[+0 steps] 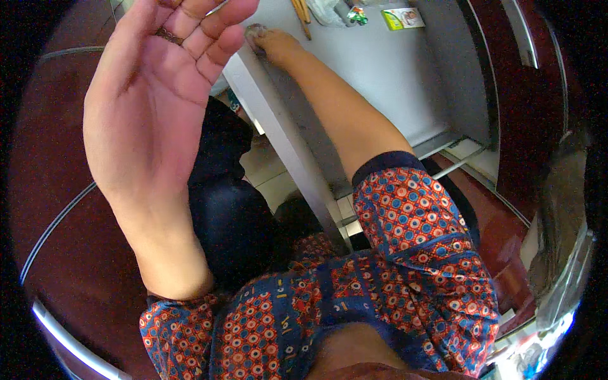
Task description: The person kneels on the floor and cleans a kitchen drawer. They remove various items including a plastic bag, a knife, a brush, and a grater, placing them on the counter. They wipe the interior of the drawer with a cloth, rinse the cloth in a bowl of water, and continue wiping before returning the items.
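Observation:
My left hand (156,95) is raised close to the camera at the upper left, palm in view. Its fingers bend at the top edge, where the frame cuts some off. A thin shiny sliver (217,7) shows between them; I cannot tell what it is or whether it is held. My right arm reaches up over a grey-walled drawer or tray (370,80). The right hand (273,45) is at its near left rim, beside a small pale, blurred thing (254,32); its grip is unclear.
Thin brown sticks (302,18), a clear plastic bag (325,10), a green patterned packet (357,16) and a yellow-green printed packet (403,19) lie at the top. A grey metal-like rail (280,128) runs diagonally. Dark red panels (61,142) curve at both sides; crumpled clear plastic (563,237) is at right.

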`<control>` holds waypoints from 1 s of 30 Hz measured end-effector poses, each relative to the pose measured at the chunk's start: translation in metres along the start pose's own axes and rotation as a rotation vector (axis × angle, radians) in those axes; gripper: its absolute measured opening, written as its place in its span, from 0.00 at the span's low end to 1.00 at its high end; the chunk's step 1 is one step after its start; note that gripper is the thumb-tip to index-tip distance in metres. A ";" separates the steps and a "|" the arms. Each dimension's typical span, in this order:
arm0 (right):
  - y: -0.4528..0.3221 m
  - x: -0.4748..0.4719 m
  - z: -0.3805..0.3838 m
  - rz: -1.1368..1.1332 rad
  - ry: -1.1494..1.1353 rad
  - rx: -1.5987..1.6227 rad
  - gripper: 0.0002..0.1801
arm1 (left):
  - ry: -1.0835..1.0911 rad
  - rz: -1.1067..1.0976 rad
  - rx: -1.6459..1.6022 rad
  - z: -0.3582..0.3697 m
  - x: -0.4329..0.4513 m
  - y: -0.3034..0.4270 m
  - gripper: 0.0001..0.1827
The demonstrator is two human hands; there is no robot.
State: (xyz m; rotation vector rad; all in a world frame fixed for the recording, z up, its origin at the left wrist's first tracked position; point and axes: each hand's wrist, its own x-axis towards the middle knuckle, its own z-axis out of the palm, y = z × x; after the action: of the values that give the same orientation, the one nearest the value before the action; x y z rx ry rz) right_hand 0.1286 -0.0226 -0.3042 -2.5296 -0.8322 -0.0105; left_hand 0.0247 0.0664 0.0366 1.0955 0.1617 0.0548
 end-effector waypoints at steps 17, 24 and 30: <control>0.047 -0.202 -0.139 0.451 -0.312 0.525 0.15 | -0.164 -0.053 -0.078 0.015 -0.009 0.023 0.20; 0.135 -0.220 -0.124 0.561 -0.380 -0.275 0.17 | -0.160 -0.095 -0.029 0.028 0.000 0.019 0.19; -0.022 -0.263 -0.048 0.261 -0.760 0.217 0.09 | -0.102 -0.052 0.122 0.044 -0.005 0.016 0.20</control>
State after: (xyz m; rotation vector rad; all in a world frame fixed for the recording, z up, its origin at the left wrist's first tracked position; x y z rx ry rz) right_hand -0.0918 -0.1750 -0.2911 -2.3979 -0.6946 1.1148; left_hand 0.0277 0.0344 0.0715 1.2123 0.1031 -0.0576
